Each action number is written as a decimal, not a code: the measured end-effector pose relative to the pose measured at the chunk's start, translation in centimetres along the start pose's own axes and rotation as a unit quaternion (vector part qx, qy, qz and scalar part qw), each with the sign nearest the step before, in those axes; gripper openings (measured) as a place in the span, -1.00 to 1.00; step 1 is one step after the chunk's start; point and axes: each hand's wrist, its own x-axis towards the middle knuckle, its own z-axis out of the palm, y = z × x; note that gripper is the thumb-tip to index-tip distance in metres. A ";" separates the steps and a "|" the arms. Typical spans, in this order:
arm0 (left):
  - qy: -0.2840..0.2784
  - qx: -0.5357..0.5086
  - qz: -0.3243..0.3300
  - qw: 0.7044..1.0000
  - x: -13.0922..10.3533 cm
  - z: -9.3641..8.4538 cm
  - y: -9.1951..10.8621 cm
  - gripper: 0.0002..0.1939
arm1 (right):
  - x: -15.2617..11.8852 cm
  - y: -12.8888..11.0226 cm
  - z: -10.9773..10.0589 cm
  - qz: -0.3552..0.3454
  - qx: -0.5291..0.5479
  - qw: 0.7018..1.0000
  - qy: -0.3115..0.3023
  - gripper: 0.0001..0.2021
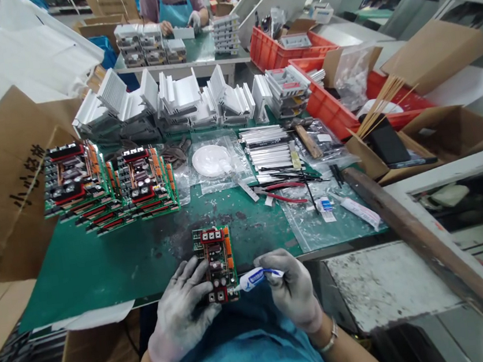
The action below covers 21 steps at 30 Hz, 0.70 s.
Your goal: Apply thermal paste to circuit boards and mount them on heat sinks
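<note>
Just beyond the blue apron lies a green circuit board (214,265) with red-framed parts at both ends and orange connectors down its right side. My left hand (182,310), in a whitish glove, grips the board's left side, fingers over its face and thumb by the near edge. Pinched between the gloved fingers of my right hand (292,288) is a white and blue squeeze tube (253,279). The tube's nozzle points left and meets the lower right part of the board; whether it touches, I cannot tell.
Stacked circuit boards (141,183) stand at the left. Silver heat sinks (180,98) line the table's back. Red-handled pliers (284,192), metal strips (266,149) and another tube (361,212) lie to the right, near red crates (324,102). Opposite, a co-worker (173,5) handles a part.
</note>
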 end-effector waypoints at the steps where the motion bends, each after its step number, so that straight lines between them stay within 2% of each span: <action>1: -0.002 -0.001 0.000 1.000 0.0 0.0 0.0 -0.85 | 0.2 0.0 0.0 -0.005 0.002 1.000 -0.003 -0.84; 4: 0.002 -0.003 0.004 1.000 -0.1 0.1 -0.1 -0.84 | 0.6 0.0 0.2 0.002 0.022 1.000 -0.004 -0.81; 6: 0.002 -0.005 0.005 1.000 -0.2 0.1 -0.2 -0.84 | 0.6 0.1 0.3 0.040 0.054 0.998 -0.003 -0.80; 8: -0.004 -0.009 0.003 1.000 -0.2 0.1 -0.2 -0.84 | 0.6 0.3 0.4 0.120 0.106 0.987 0.013 -0.78; 11: -0.021 -0.013 0.007 1.000 -0.2 -0.1 -0.1 -0.85 | 0.5 1.0 0.7 0.271 0.190 0.940 0.082 -0.72; 13: -0.024 -0.010 0.017 1.000 0.0 -0.3 0.1 -0.85 | 0.6 1.3 0.7 0.327 0.207 0.913 0.127 -0.67; 14: -0.024 -0.008 0.023 0.999 0.1 -0.5 0.3 -0.84 | 0.7 1.4 0.8 0.335 0.200 0.910 0.141 -0.65; 17: -0.035 0.001 0.042 0.999 0.7 -1.3 0.7 -0.83 | 1.3 1.2 0.7 0.286 0.133 0.936 0.158 -0.70; 21: -0.069 0.024 0.057 0.996 1.3 -2.2 1.2 -0.80 | 2.1 0.2 0.6 0.116 0.001 0.985 0.128 -0.86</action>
